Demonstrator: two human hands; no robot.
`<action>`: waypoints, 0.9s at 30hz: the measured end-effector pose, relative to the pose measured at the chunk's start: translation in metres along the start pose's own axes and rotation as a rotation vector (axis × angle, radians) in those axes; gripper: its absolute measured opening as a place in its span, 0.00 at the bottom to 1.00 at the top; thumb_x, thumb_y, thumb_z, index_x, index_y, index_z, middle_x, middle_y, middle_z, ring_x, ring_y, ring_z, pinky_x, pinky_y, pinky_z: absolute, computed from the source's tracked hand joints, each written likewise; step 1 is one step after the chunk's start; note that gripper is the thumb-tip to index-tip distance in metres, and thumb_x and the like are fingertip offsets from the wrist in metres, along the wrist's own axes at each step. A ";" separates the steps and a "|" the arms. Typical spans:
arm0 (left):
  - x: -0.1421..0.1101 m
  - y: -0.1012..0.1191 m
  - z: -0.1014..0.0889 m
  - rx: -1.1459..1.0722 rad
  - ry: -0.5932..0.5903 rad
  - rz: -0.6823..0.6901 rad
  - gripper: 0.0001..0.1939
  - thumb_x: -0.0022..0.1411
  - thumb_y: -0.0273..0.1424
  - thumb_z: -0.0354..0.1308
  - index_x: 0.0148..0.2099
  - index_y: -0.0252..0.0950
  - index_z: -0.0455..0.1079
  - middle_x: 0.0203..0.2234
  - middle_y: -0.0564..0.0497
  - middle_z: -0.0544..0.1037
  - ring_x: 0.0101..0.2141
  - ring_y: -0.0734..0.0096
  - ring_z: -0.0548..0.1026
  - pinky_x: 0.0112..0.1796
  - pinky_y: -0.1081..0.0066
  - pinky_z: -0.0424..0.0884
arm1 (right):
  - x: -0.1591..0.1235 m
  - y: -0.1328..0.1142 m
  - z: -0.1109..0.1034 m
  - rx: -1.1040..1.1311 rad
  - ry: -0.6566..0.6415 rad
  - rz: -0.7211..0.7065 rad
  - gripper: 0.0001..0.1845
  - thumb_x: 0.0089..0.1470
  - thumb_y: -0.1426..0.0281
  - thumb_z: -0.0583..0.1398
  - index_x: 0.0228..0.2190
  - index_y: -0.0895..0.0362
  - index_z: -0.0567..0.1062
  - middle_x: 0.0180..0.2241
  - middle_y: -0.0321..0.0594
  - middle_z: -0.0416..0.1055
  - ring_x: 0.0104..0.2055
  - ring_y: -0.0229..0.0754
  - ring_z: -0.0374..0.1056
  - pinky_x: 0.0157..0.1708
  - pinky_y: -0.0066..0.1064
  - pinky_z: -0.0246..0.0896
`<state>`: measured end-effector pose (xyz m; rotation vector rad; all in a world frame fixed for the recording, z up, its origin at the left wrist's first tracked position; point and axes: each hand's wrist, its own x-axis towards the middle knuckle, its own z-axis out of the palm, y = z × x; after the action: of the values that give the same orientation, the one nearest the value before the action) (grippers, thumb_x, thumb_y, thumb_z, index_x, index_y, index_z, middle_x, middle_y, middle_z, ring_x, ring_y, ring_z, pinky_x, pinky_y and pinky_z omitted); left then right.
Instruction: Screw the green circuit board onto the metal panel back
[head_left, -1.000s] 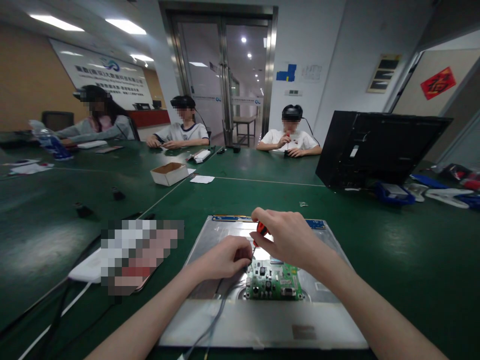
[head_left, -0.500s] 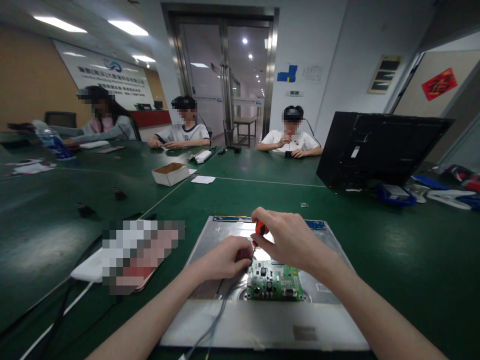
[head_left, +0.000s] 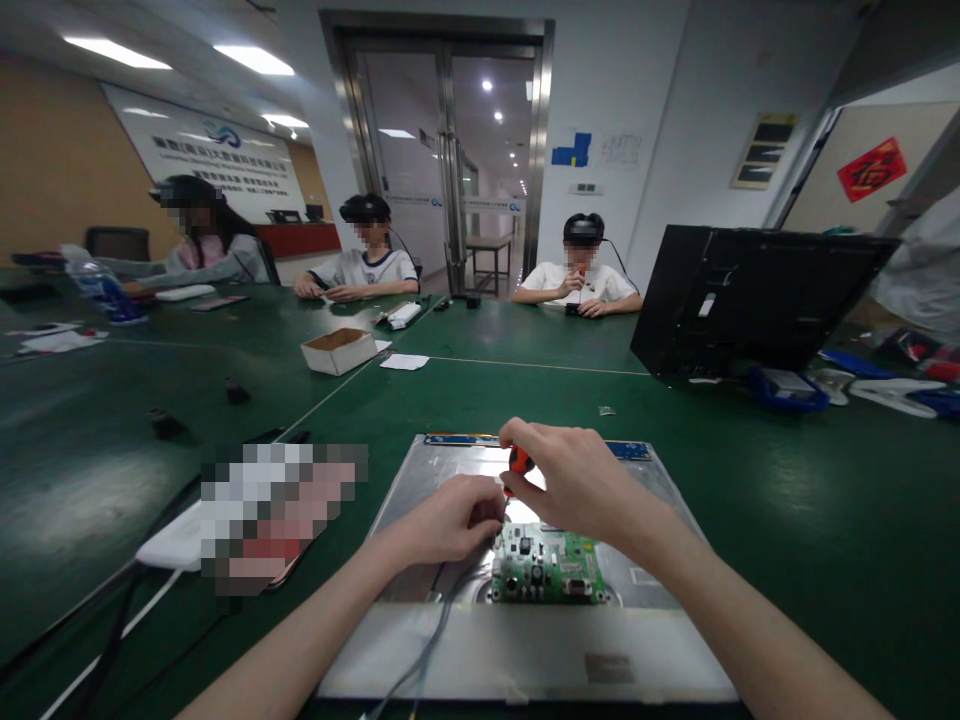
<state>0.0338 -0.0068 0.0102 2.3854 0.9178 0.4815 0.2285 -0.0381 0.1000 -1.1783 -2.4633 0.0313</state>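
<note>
An orange-and-black screwdriver (head_left: 519,461) points down in my right hand (head_left: 574,475), whose fingers close round its handle. Its tip meets the upper left corner of a green circuit board (head_left: 553,562). At that same corner my left hand (head_left: 459,518) is closed, thumb and fingertips together beside the screwdriver's shaft; what they pinch, if anything, is hidden. Beneath the board lies a flat silver display panel (head_left: 660,640) with a blue strip (head_left: 628,451) along its far edge. Thin grey cables (head_left: 435,640) run from the board's left side toward me.
Left of the panel lie a white device (head_left: 169,540) and a reddish phone-like slab (head_left: 322,500), partly blurred out, among cables. Farther off stand an open white box (head_left: 339,353) and a large black monitor (head_left: 750,300). Three people (head_left: 364,265) sit across the green table (head_left: 810,560).
Both hands hold almost the same place, and the screwdriver stays at the board's corner. The whole view has shifted very slightly. At the far right edge, a pale blurred shape has come into view.
</note>
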 end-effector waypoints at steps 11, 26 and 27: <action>0.000 0.004 -0.002 0.003 -0.023 -0.015 0.03 0.55 0.24 0.53 0.33 0.34 0.67 0.24 0.54 0.71 0.25 0.71 0.67 0.27 0.73 0.61 | 0.001 0.000 0.001 -0.056 0.004 0.036 0.06 0.54 0.68 0.57 0.37 0.54 0.66 0.30 0.35 0.74 0.27 0.37 0.66 0.23 0.29 0.40; 0.000 0.000 0.000 -0.014 -0.024 -0.005 0.04 0.55 0.23 0.53 0.34 0.35 0.67 0.25 0.53 0.71 0.26 0.71 0.67 0.27 0.73 0.62 | 0.000 -0.001 0.000 -0.012 0.022 0.009 0.11 0.51 0.70 0.57 0.39 0.55 0.66 0.33 0.36 0.74 0.28 0.37 0.66 0.23 0.29 0.42; 0.000 0.000 0.000 -0.014 -0.022 -0.004 0.04 0.55 0.24 0.53 0.34 0.35 0.67 0.25 0.53 0.71 0.26 0.71 0.67 0.26 0.73 0.61 | 0.000 -0.001 0.000 -0.023 0.028 0.008 0.11 0.52 0.69 0.57 0.39 0.54 0.66 0.33 0.36 0.74 0.28 0.37 0.66 0.23 0.29 0.42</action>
<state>0.0335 -0.0068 0.0101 2.3711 0.9063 0.4580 0.2280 -0.0393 0.1004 -1.1901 -2.4405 -0.0106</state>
